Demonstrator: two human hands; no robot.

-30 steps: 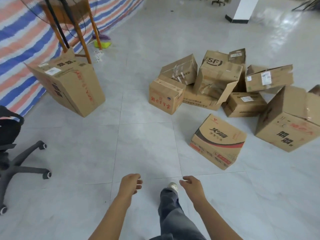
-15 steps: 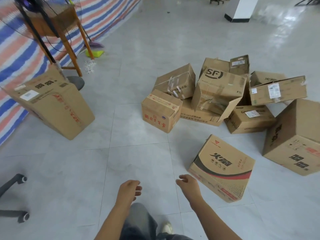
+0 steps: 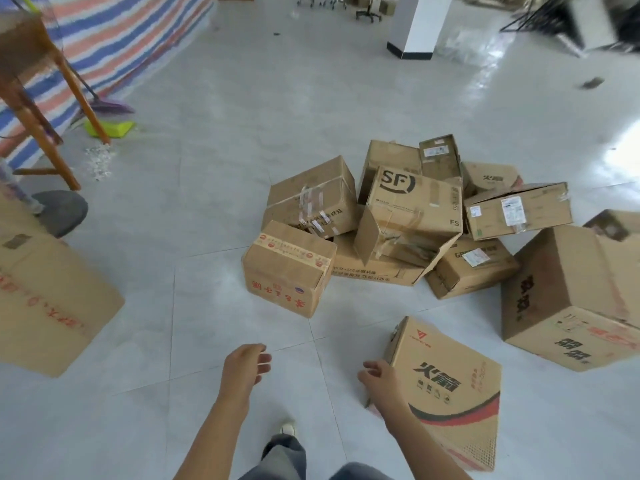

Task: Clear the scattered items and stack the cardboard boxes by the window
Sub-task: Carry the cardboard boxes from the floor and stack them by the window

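Glossy tile floor (image 3: pixel 207 306) | creased cardboard boxes (image 3: pixel 412 206) heaped | left grip (image 3: pixel 246 370) slack, empty | right grip (image 3: pixel 382 384) slack, empty

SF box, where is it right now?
In the head view, the SF box sits right of centre, atop a flat carton, between the taped box on its left and the white-labelled box on its right.

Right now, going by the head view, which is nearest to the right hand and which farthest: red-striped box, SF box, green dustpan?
1. Red-striped box, just beside the right hand.
2. SF box, farther ahead.
3. Dustpan, far left.
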